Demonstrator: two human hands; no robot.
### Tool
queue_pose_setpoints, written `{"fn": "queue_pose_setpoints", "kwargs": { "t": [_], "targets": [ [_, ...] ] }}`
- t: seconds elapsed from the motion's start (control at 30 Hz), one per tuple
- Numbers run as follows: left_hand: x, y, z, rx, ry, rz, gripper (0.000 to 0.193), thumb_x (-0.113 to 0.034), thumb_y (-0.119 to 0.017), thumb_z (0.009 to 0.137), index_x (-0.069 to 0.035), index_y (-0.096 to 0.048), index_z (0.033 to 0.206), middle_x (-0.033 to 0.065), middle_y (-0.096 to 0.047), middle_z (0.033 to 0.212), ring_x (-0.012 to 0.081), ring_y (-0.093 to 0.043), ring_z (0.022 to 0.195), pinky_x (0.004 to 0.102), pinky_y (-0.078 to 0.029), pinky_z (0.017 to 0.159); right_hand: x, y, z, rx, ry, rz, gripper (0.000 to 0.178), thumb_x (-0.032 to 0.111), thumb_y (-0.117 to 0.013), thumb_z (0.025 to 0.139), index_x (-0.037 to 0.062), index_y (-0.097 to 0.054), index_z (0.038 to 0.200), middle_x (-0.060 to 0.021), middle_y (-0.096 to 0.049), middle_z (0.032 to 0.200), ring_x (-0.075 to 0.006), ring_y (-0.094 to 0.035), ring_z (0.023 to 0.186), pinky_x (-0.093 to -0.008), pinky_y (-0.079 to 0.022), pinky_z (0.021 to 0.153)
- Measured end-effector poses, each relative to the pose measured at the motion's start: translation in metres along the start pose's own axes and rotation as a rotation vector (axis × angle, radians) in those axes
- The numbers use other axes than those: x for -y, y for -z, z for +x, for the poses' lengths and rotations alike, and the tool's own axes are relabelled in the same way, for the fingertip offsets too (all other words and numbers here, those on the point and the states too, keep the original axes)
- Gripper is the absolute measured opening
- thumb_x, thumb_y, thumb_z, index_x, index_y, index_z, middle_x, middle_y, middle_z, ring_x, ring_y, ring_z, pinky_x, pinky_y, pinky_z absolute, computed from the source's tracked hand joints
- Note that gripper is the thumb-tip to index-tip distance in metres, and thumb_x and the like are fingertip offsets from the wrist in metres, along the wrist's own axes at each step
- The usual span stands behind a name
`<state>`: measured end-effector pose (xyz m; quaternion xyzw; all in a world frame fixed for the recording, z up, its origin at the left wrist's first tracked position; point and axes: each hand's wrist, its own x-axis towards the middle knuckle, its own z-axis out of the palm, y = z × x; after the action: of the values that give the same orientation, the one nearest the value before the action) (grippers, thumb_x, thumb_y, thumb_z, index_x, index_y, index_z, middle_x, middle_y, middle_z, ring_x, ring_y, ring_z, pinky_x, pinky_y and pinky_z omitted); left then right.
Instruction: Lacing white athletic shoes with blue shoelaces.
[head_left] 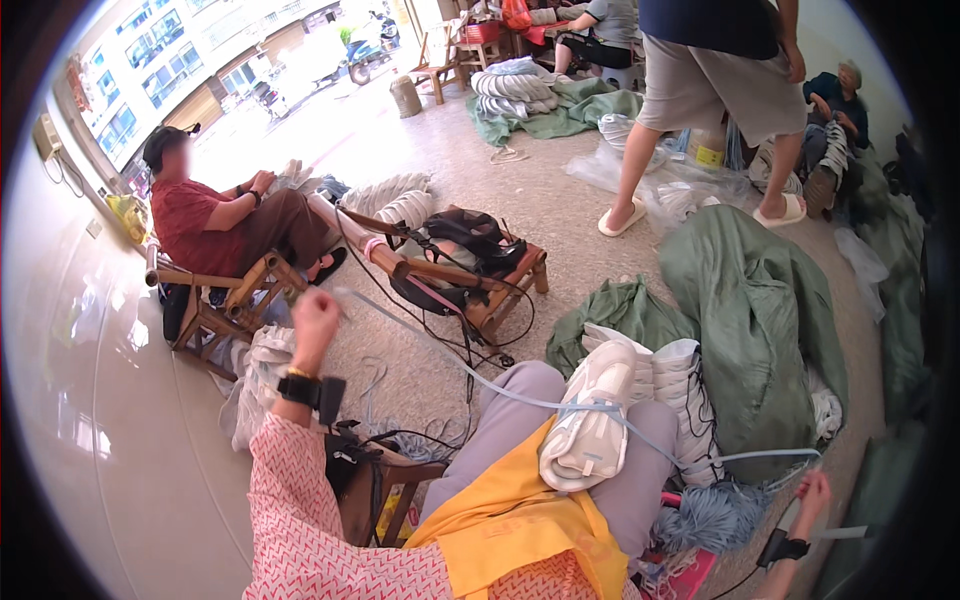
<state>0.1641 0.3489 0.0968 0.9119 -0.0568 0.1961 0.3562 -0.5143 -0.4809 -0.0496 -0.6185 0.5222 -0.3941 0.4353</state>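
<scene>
A white sneaker [592, 420] lies on my lap, partly over my yellow apron [500, 530]. A light blue shoelace [440, 350] runs across its upper and out to both sides. Up at the left, my left hand [316, 318] is raised, its fingers pinched on one stretch of the lace. My right hand [813, 492] is out to the far right, fingers closed at the lace's other end. Beside my right knee hangs a bundle of blue-grey laces [715, 520]. Stacked white shoe parts [690, 395] stand just beyond that knee.
Large green cloth sacks [745, 330] fill the right side. A low wooden stool [515, 285] holds a black bag [470, 238] and cables. One person [205, 205] sits at the left; another in grey shorts [705, 90] stands ahead. More people sit at the back.
</scene>
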Motion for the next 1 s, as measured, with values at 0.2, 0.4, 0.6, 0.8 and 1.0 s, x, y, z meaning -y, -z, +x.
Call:
{"fn": "queue_pose_setpoints", "kwargs": {
  "t": [0.2, 0.4, 0.6, 0.8, 1.0],
  "targets": [
    [-0.087, -0.053, -0.126, 1.36, 0.479, -0.364, 0.015, -0.016, -0.077, 0.095, -0.002, -0.072, 0.093, 0.0021, -0.072, 0.084, 0.0104, -0.069, 0.074, 0.0243, -0.057, 0.068, 0.12, -0.138, -0.18, 0.736, -0.42, 0.022, 0.017, 0.014, -0.069, 0.099, -0.0024, -0.073, 0.094, -0.0068, -0.07, 0.078, -0.0133, -0.068, 0.066, -0.0284, -0.057, 0.059],
    [-0.171, -0.056, -0.132, 1.441, 0.482, -0.587, 0.014, -0.013, -0.076, 0.097, -0.006, -0.065, 0.093, 0.0004, -0.071, 0.085, 0.0089, -0.069, 0.077, 0.0223, -0.057, 0.073, 0.198, -0.206, -0.255, 1.119, -0.434, 0.257, 0.024, 0.008, -0.068, 0.101, -0.0085, -0.072, 0.118, -0.0106, -0.076, 0.094, -0.0164, -0.074, 0.078, -0.0297, -0.063, 0.076],
    [-0.217, -0.048, -0.109, 1.051, 0.29, -0.881, 0.01, -0.008, -0.074, 0.098, -0.006, -0.065, 0.095, 0.0019, -0.072, 0.09, 0.0101, -0.069, 0.078, 0.0245, -0.056, 0.073, 0.204, -0.246, -0.278, 1.183, -0.175, 0.127, 0.027, 0.004, -0.064, 0.102, -0.0075, -0.071, 0.125, -0.0107, -0.076, 0.096, -0.0146, -0.074, 0.079, -0.0276, -0.062, 0.074],
    [-0.211, -0.094, -0.162, 1.228, 0.367, -0.843, 0.013, -0.004, -0.072, 0.099, -0.005, -0.059, 0.099, 0.0053, -0.074, 0.094, 0.0139, -0.073, 0.084, 0.0275, -0.06, 0.077, 0.212, -0.267, -0.287, 1.095, 0.102, -0.107, 0.025, 0.003, -0.063, 0.101, -0.0089, -0.071, 0.121, -0.0098, -0.074, 0.087, -0.0131, -0.073, 0.069, -0.0269, -0.058, 0.061],
    [-0.21, -0.12, -0.181, 1.335, 0.283, -0.798, 0.016, -0.001, -0.069, 0.1, -0.005, -0.054, 0.096, 0.0084, -0.073, 0.097, 0.0155, -0.075, 0.089, 0.0272, -0.062, 0.079, 0.223, -0.287, -0.279, 1.054, 0.231, -0.137, 0.014, 0.005, -0.061, 0.101, -0.0052, -0.061, 0.091, -0.0094, -0.071, 0.072, -0.014, -0.072, 0.064, -0.0282, -0.056, 0.056]
  ]
}}
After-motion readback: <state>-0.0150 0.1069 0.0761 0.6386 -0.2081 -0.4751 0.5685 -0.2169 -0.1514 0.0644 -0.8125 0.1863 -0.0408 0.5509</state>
